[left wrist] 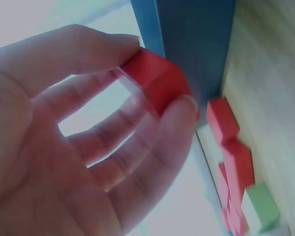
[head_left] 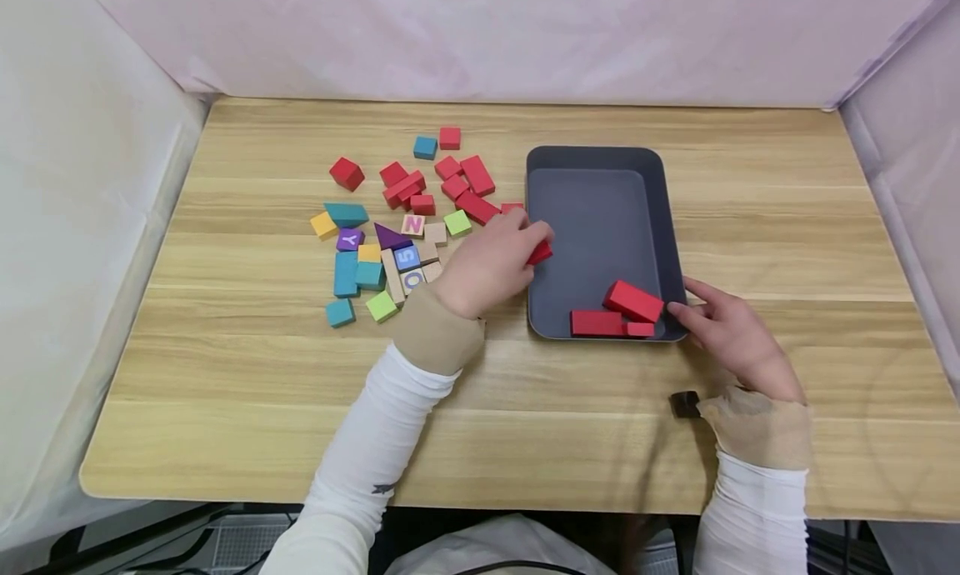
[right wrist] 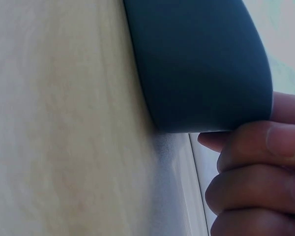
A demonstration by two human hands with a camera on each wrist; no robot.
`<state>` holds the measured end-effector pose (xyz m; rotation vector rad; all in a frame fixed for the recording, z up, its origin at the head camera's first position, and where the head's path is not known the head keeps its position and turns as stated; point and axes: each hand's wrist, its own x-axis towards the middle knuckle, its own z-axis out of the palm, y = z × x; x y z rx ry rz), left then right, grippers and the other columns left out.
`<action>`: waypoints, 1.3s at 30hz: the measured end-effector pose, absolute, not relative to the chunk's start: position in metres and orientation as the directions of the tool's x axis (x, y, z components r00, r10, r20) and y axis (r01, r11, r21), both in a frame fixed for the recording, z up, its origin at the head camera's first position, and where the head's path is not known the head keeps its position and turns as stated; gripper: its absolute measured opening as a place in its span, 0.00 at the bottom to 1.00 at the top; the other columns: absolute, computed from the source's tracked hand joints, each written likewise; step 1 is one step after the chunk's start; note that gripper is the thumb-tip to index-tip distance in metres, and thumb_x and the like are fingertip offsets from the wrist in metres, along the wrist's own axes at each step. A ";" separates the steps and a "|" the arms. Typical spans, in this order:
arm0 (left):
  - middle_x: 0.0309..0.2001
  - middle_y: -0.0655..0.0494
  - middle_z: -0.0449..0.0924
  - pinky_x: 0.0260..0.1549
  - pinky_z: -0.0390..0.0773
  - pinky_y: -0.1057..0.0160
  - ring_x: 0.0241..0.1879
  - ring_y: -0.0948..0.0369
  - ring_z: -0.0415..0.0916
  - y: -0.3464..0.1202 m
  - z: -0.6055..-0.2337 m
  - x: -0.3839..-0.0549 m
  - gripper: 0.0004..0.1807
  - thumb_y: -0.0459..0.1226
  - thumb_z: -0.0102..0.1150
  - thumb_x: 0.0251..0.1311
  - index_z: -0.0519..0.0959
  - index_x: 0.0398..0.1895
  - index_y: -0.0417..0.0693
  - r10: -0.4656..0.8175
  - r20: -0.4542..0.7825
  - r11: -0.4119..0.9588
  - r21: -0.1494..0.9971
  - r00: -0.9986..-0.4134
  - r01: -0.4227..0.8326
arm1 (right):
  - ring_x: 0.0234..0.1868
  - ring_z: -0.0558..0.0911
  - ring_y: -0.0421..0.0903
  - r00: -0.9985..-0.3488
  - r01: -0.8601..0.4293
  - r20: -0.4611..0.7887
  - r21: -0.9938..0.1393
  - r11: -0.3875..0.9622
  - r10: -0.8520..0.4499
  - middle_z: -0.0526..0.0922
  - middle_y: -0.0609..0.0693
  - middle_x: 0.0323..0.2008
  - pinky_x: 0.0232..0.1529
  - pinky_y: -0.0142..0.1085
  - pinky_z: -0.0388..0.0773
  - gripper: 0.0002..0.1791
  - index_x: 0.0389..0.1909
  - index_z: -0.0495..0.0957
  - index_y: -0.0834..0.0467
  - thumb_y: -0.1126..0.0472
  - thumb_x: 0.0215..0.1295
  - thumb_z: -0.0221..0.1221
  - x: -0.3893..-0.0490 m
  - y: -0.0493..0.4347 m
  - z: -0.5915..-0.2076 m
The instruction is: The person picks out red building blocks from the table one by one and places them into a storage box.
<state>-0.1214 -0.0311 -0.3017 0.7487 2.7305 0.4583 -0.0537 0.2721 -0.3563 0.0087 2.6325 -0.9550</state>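
Note:
My left hand (head_left: 491,262) pinches a red block (left wrist: 155,73) between thumb and fingertips. It holds the block at the left rim of a dark grey tray (head_left: 588,225). In the left wrist view the block is clear of the tabletop. My right hand (head_left: 742,346) grips the tray's front right corner, the thumb at the rim and the fingers outside; in the right wrist view the curled fingers (right wrist: 255,147) sit against the tray wall (right wrist: 201,64). Inside the tray, a red block (head_left: 633,301) leans near a longer red block (head_left: 596,323) and a small one (head_left: 640,330).
Several red blocks (head_left: 477,175) lie loosely grouped left of the tray, with a blue block (head_left: 425,147) behind. Nearer are teal, yellow, green, purple and plain wooden pieces, plus letter blocks such as one marked N (head_left: 413,225). A small black object (head_left: 684,404) is by my right wrist.

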 end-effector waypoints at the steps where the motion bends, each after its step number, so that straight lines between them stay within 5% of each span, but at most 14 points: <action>1: 0.41 0.56 0.66 0.31 0.70 0.69 0.36 0.62 0.64 -0.028 -0.302 -0.120 0.24 0.39 0.60 0.51 0.70 0.54 0.57 0.549 -0.169 0.805 0.372 -0.819 0.463 | 0.16 0.67 0.42 -0.942 0.126 -0.320 -0.619 0.775 -0.103 0.69 0.49 0.14 0.20 0.33 0.63 0.33 0.64 0.59 0.55 0.43 0.61 0.50 -0.054 0.272 -0.356; 19: 0.40 0.58 0.67 0.30 0.70 0.66 0.36 0.63 0.65 -0.002 -0.305 -0.100 0.21 0.41 0.59 0.52 0.70 0.51 0.58 0.731 -0.194 0.677 0.331 -0.654 0.658 | 0.14 0.66 0.39 -0.944 0.078 -0.295 -0.629 0.774 -0.145 0.68 0.48 0.13 0.19 0.32 0.62 0.32 0.64 0.59 0.58 0.45 0.63 0.49 -0.054 0.273 -0.355; 39: 0.30 0.59 0.67 0.23 0.68 0.64 0.27 0.64 0.66 0.004 -0.315 -0.093 0.10 0.40 0.56 0.52 0.71 0.38 0.56 0.703 -0.261 0.711 0.238 -0.662 0.661 | 0.17 0.68 0.41 -0.938 0.119 -0.326 -0.621 0.775 -0.117 0.69 0.49 0.14 0.23 0.32 0.64 0.32 0.64 0.60 0.53 0.43 0.62 0.49 -0.055 0.269 -0.354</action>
